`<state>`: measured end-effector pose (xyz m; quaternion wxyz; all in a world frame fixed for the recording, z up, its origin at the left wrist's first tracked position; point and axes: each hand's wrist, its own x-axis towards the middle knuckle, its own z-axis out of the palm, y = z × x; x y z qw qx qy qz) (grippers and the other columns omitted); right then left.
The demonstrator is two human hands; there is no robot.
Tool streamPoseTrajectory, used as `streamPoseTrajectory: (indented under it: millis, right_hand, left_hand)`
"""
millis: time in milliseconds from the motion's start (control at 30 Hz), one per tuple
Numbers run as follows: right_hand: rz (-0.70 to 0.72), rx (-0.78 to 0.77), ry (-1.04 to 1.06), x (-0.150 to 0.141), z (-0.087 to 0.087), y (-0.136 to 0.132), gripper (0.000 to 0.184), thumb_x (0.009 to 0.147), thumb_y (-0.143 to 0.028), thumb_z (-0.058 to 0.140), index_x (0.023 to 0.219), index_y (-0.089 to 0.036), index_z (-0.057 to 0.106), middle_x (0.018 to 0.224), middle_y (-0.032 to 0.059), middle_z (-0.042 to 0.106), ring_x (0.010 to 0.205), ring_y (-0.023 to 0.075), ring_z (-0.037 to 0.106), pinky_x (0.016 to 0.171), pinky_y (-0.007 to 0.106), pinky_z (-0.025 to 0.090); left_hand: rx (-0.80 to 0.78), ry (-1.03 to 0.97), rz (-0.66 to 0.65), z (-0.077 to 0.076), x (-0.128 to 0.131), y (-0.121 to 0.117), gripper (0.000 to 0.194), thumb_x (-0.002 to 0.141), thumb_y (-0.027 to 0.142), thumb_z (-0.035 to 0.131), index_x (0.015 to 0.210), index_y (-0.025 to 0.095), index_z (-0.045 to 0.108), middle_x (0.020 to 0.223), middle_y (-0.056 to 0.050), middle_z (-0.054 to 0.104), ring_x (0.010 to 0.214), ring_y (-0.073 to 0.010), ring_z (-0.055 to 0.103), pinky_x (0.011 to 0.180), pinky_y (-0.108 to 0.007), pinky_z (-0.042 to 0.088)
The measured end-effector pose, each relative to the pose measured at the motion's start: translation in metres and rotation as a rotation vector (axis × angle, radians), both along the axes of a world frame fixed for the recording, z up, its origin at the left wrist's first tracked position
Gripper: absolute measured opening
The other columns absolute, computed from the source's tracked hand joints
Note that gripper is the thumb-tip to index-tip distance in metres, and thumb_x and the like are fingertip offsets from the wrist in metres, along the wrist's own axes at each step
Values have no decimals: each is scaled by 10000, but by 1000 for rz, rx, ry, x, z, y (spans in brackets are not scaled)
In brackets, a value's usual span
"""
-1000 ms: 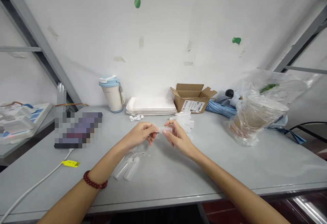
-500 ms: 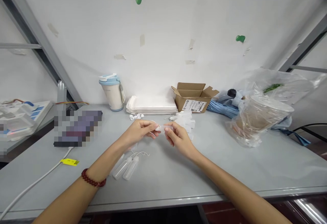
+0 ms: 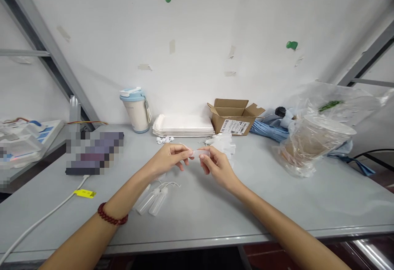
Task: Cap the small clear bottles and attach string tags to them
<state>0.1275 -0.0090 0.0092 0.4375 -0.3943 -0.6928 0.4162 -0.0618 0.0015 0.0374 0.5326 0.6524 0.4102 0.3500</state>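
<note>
Above the grey table, both hands meet at a small translucent plastic bottle point(image 3: 201, 153). My left hand point(image 3: 169, 158) pinches its left end, where fingertips hide the cap or neck. My right hand point(image 3: 218, 168) grips the body between thumb and fingers. Below my left forearm lie several similar bottles point(image 3: 158, 202) with thin white cords or tubes at their tops. Behind my right hand is a heap of clear bottles point(image 3: 227, 143). Small white caps point(image 3: 165, 140) lie beyond my left hand.
A stack of white sheets or envelopes point(image 3: 184, 127), an open cardboard box point(image 3: 235, 116) and a blue-lidded cup point(image 3: 135, 112) stand along the wall. At right is a plastic-wrapped spool point(image 3: 314, 138) by blue cloth point(image 3: 271, 130). A pixelated device point(image 3: 95, 153) with a white cable point(image 3: 46, 215) lies left.
The hands keep their hold on the bottle and have barely shifted. Some left fingers have moved slightly. The view has tilted a little.
</note>
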Motion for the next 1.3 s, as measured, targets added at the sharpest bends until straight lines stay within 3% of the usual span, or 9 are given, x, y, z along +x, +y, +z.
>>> streamPoseTrajectory:
  millis: [167,300,433,633,900,1000,1100,1167,1300]
  right_hand:
    - [-11,11,-3,1,0,0,298,862,-418,489,1009,-164,538,635,-27,549,489,90,492,496,232,402]
    - [23,-55,14,1,-1,1,311,879,-466,444,963,-174,515,589,-41,552,420,90,484,452,232,387]
    - [34,-126,10,0,-2,1,344,885,-519,414,817,-188,482,509,-57,529,367,92,461,431,236,378]
    - [71,-156,0,2,3,1,463,893,-550,377,586,-207,417,333,-73,421,321,89,412,574,277,452]
    - [68,-209,-34,2,3,4,521,855,-628,373,543,-214,427,310,-71,370,317,100,397,486,266,406]
    - [57,-180,-38,2,2,6,539,852,-644,357,540,-213,438,325,-58,378,377,116,446,520,272,423]
    - [30,-92,-67,2,2,5,534,866,-605,383,509,-210,418,354,-39,412,473,124,495,648,286,454]
    - [9,-48,-99,2,2,4,510,879,-573,392,531,-203,428,397,-34,447,472,114,478,630,278,442]
    - [-68,128,-188,2,0,2,338,872,-498,464,842,-176,562,639,9,579,539,128,506,532,257,404]
  left_hand:
    - [-90,17,-36,-4,1,1,421,830,505,525,720,116,642,665,-36,603,548,-114,540,494,-234,456]
    - [-11,1,16,-8,4,0,414,820,505,542,653,130,600,619,-11,576,512,-99,504,475,-228,447]
    - [146,108,67,-5,6,-4,414,845,491,502,618,151,564,497,13,514,541,-121,528,529,-232,451]
    - [266,191,32,3,7,-8,303,851,408,506,737,151,621,621,9,569,576,-112,537,578,-229,443]
    - [443,258,-15,-2,2,-5,183,837,311,522,811,162,624,745,-20,599,682,-136,550,657,-249,448]
    - [357,231,-24,-3,1,-3,232,843,360,513,856,166,639,792,-34,613,731,-152,571,662,-255,473]
    - [189,216,-76,-1,0,-1,343,861,439,459,833,153,645,816,-54,625,722,-159,590,612,-259,494]
    - [105,213,-108,1,1,-1,396,862,476,438,786,141,636,807,-61,631,662,-150,589,568,-263,492]
    - [-1,151,-71,3,0,-1,406,838,497,472,719,134,611,666,-31,606,540,-121,546,530,-258,461]
